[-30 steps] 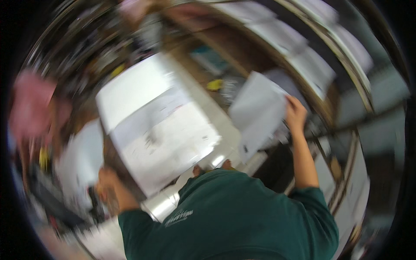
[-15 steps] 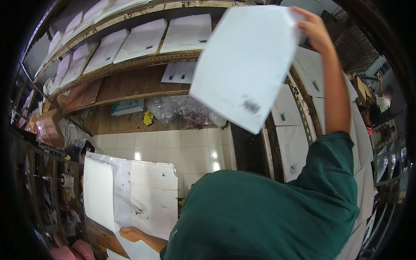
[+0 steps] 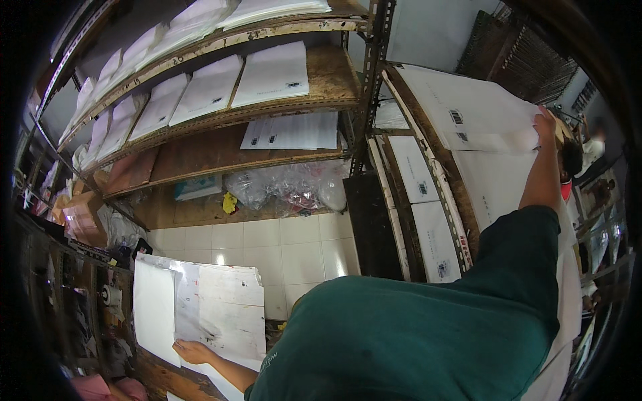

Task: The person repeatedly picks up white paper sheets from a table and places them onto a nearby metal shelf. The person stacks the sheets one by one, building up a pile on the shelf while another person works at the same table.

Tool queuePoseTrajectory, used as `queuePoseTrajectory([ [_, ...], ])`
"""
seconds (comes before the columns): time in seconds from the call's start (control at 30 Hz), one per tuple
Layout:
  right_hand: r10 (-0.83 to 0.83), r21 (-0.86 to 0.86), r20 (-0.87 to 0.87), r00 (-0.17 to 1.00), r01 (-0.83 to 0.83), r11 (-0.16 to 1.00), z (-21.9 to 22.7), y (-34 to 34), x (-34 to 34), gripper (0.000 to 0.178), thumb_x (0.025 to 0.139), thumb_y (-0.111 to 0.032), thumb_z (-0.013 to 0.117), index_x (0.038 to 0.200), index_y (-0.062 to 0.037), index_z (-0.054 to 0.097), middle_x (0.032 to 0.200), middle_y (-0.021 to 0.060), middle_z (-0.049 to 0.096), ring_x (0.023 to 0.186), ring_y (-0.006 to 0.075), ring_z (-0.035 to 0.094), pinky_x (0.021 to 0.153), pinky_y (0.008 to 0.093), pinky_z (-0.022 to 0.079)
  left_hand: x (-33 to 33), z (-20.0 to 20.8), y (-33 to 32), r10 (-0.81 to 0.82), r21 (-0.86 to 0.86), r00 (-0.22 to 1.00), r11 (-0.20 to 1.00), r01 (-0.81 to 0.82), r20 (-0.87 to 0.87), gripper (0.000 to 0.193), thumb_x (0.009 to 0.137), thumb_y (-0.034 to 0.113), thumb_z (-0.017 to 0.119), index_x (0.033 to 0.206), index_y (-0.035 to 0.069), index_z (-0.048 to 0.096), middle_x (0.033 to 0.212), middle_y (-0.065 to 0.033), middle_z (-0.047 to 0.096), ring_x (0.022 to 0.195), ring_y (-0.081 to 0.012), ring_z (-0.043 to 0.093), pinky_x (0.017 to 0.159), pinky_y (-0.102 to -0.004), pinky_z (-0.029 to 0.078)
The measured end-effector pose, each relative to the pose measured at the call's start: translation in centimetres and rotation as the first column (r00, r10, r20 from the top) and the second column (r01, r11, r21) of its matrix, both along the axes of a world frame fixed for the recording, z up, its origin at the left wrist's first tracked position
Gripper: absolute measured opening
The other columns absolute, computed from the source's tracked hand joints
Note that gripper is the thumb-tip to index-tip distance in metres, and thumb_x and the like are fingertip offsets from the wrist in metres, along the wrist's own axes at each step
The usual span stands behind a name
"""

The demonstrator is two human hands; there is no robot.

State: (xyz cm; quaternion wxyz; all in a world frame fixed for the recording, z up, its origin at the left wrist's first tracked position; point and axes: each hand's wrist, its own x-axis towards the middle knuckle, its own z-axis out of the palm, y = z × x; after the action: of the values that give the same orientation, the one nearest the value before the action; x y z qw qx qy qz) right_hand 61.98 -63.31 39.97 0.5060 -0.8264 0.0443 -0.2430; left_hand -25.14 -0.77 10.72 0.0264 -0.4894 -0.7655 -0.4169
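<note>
My right hand (image 3: 546,128) is at the right, arm stretched out, its fingers closed on the edge of a white printed sheet (image 3: 491,103). That sheet lies over other white sheets (image 3: 498,177) on the right-hand shelf; a small dark printed mark shows near its left end. At the lower left, my left hand (image 3: 192,350) pinches the edge of a white paper stack (image 3: 154,304). The stack rests on a stained white board (image 3: 231,304), which stands above a wooden surface. Fingertips of both hands are partly hidden by the paper.
A metal-framed shelf (image 3: 281,103) ahead carries several stacks of white sheets. Its upright post (image 3: 374,73) stands between it and the right shelf. Clear plastic bags (image 3: 294,184) and a yellow scrap (image 3: 229,203) lie below. A cardboard box (image 3: 83,217) sits left; people are far right.
My right hand has brought the white sheet from mid-air down onto the right shelf. My left hand stays at the paper stack. The view has shifted, showing more of the right shelf.
</note>
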Motion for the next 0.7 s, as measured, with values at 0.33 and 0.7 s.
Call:
queuePoseTrajectory([
  [0.33,0.074,-0.007,-0.038,0.997,-0.074,0.997,-3.3,-2.2,2.2,0.050,0.068,-0.007,0.052,0.117,-0.0087,0.061,0.106,0.0105,0.062,0.075,0.0198,0.061,0.063,0.0310,0.050,3.0,6.2,-3.4,-0.174,0.223,0.983,0.962,0.155,0.064,0.036,0.092,0.027,0.041,0.090,-0.005,0.056,0.084,-0.0236,0.059,0.074,-0.0396,0.054,0.069,-0.0432,0.043],
  [0.7,-0.084,-0.354,0.009,0.996,0.081,0.932,-3.9,1.7,1.2,0.050,0.071,-0.015,0.053,0.120,-0.0030,0.057,0.098,0.0176,0.065,0.074,0.0226,0.064,0.061,0.0313,0.053,5.4,10.6,-6.9,-0.331,0.319,0.935,0.906,0.279,0.124,0.031,0.090,0.020,0.043,0.086,-0.009,0.054,0.082,-0.0205,0.057,0.074,-0.0317,0.051,0.072,-0.0378,0.043],
])
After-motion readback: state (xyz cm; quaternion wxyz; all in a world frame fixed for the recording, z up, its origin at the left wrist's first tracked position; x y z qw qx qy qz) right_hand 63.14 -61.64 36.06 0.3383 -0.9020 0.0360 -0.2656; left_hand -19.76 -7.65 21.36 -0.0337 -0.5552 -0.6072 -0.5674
